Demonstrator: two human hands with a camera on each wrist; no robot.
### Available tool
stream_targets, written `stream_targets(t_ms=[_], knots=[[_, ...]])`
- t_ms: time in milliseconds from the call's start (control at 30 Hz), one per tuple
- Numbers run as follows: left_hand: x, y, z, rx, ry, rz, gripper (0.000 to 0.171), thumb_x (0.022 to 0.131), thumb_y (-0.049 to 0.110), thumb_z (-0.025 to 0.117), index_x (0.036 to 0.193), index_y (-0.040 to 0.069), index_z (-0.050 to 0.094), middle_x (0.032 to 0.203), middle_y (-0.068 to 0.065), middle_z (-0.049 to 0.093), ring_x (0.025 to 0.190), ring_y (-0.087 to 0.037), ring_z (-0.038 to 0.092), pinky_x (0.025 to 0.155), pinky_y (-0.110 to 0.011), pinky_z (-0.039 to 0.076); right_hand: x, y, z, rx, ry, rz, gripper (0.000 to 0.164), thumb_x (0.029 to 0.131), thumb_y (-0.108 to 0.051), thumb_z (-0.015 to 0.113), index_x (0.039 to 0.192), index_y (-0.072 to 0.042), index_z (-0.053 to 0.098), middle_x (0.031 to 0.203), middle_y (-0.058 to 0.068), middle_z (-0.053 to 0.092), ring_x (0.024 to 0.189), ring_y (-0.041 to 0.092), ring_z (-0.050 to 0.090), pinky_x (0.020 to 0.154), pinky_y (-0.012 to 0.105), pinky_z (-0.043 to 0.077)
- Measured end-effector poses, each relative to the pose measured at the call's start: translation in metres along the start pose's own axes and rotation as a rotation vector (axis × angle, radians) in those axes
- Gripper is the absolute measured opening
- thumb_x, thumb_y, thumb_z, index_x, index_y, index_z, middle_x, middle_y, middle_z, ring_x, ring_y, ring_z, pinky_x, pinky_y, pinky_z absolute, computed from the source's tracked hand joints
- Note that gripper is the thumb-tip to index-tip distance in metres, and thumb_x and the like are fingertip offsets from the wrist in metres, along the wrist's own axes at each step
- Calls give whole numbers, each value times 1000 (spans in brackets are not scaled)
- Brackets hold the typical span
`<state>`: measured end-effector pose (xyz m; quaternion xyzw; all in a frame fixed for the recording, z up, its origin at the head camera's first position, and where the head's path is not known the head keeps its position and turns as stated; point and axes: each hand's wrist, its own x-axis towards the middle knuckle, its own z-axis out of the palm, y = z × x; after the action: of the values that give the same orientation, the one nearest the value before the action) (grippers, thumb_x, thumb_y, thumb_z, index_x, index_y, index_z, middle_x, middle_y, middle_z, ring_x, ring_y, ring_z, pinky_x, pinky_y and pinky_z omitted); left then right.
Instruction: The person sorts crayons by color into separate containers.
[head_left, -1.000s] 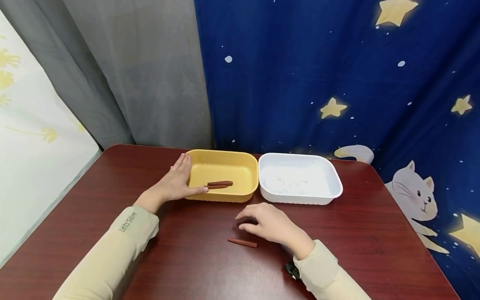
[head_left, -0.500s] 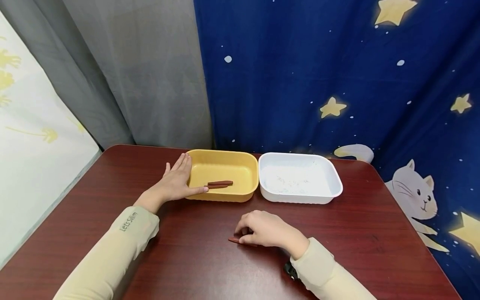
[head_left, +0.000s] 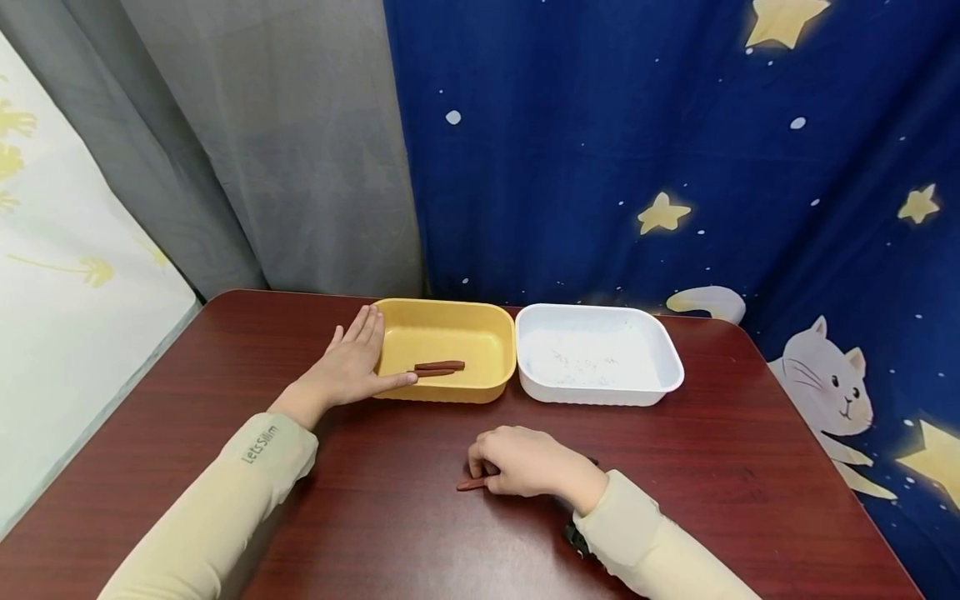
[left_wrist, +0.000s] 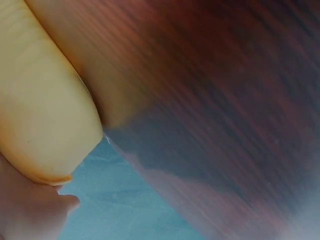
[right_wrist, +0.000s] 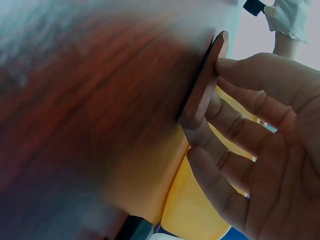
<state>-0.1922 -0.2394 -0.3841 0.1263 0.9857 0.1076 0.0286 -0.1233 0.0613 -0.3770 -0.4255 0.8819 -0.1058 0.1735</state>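
My left hand (head_left: 347, 364) rests on the left end of a yellow bin (head_left: 491, 388). Its fingers lie straight along the side rim and the thumb reaches over the front rim. Two reddish-brown sticks (head_left: 439, 366) lie inside by that thumb. In the left wrist view, part of the hand (left_wrist: 30, 212) shows beside the bin's wall (left_wrist: 47, 95). In front of the bins, my right hand (head_left: 525, 461) pinches another reddish-brown stick (head_left: 471, 483) low at the table. The right wrist view shows this stick (right_wrist: 204, 87) between thumb and fingers, its narrow end pointing away; contact with the table is unclear.
A white bin (head_left: 600, 394) stands against the yellow one's right side, with small specks on its floor. Both sit near the back edge of the dark red table (head_left: 405, 533). Grey and blue curtains (head_left: 540, 167) hang behind it.
My right hand has come down onto the stick on the table and taken hold of it between thumb and fingers. The left hand stays at the yellow bin.
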Motion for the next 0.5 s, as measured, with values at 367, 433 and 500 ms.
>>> stream_targets(t_ms=[367, 433, 500], knots=[[-1, 1, -1, -13, 1, 7, 122, 85, 79, 49, 156, -8, 1, 166, -24, -5, 155, -39, -4, 120, -65, 11, 2, 1, 0, 23, 8, -16, 18, 81, -9, 70, 82, -26, 66, 75, -12, 54, 64, 2, 48, 57, 20, 40], [-1, 1, -2, -14, -3, 7, 122, 85, 79, 49, 156, -8, 1, 166, -23, -5, 155, -39, -5, 120, -66, 10, 3, 1, -1, 34, 18, -18, 17, 81, -9, 70, 83, -26, 67, 77, -12, 55, 66, 2, 49, 58, 20, 40], [-1, 2, -2, -6, -4, 6, 123, 85, 80, 48, 156, -8, 1, 166, -23, -5, 155, -38, -5, 120, -65, 10, 5, 2, -1, 49, 26, -21, 17, 82, -10, 69, 84, -26, 67, 79, -12, 55, 67, 2, 49, 58, 19, 41]])
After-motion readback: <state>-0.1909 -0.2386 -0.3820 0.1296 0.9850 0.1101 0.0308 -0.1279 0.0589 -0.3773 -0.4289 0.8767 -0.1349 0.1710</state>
